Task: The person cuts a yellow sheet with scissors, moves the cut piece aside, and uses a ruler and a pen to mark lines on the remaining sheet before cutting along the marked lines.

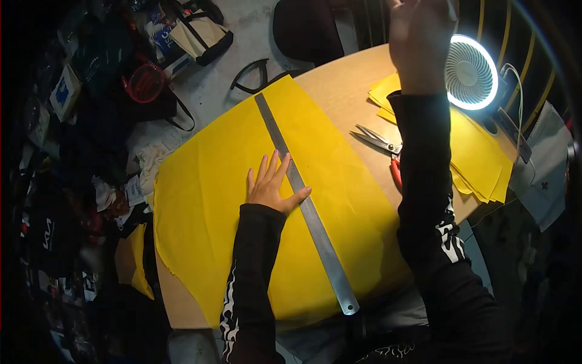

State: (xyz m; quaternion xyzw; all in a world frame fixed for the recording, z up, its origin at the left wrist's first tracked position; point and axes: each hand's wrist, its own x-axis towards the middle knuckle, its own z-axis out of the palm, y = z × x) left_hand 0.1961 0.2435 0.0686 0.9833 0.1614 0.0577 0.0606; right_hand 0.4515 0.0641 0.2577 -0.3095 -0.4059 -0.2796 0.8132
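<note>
My left hand (270,188) lies with fingers spread on a large yellow sheet (212,164), its thumb and fingertips pressing a long steel ruler (312,218). The ruler runs at a slant across the sheet, and its holed end reaches the near edge. High at the top edge of the view, my right hand (421,45) is raised beside the lit fan, its fingers curled and partly cut off. A slim pale thing shows at its right side; I cannot tell what it is. Under the right forearm, scissors (379,141) with red handles lie with blades apart.
A round white fan (471,71) with a glowing ring stands at the right, its cable trailing down. Stacked yellow pieces (482,161) lie on the wooden table (339,73) by the fan. Bags and clutter fill the floor at left; a dark chair (306,30) stands behind.
</note>
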